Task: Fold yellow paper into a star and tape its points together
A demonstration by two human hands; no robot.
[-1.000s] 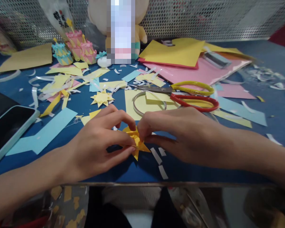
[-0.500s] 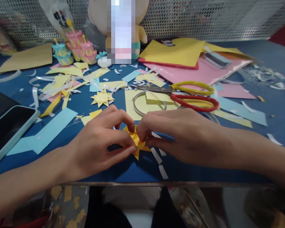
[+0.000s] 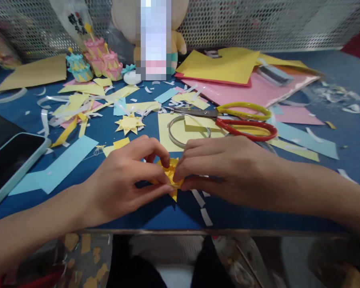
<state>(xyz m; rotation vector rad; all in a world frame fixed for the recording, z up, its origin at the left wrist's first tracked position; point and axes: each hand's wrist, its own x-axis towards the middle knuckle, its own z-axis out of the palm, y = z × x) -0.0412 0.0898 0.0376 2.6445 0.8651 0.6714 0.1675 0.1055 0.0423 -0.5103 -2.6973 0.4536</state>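
Near the table's front edge, a small yellow folded-paper star (image 3: 174, 194) with pointed tips sits between my two hands. My left hand (image 3: 132, 180) pinches its left side between thumb and fingers. From the right, my right hand (image 3: 210, 170) pinches the star's other side, its fingertips close to those of the left. Fingers cover most of the star, so its folds show only in part. Beyond my left hand lies a paler yellow paper star (image 3: 129, 124). Small white paper strips (image 3: 206, 217) lie by my right hand.
Scissors (image 3: 243, 118) with yellow and red handles lie beyond my right hand, beside a tape ring (image 3: 180, 138). A phone (image 3: 15, 164) and blue paper strip (image 3: 60, 164) are on the left. Paper cakes (image 3: 97, 60) and yellow sheets (image 3: 219, 66) stand farther back.
My right hand's fingers have shifted slightly and now cover more of the star's right side, including a tip that showed before. My left hand keeps its pinch.
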